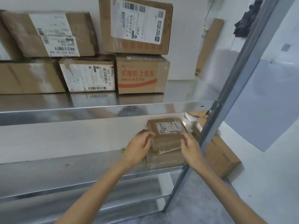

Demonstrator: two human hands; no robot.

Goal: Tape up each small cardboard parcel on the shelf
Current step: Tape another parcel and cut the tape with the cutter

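Observation:
A small cardboard parcel point(166, 135) with a white label lies on top of a second flat parcel point(165, 159), at the right end of the middle steel shelf point(80, 172). My left hand point(139, 149) is at the top parcel's left front edge. Its fingers are curled round a brown thing that looks like a tape roll point(143, 132). My right hand point(190, 147) is at the parcel's right front corner, thumb above and fingers curled against the front face. Motion blur hides any tape strip.
Several larger labelled boxes point(137, 26) are stacked on the upper shelf point(97, 110). A grey upright post point(215, 126) stands just right of my right hand, with more boxes point(221, 156) on the floor behind it. Something green point(123, 150) peeks out behind my left hand.

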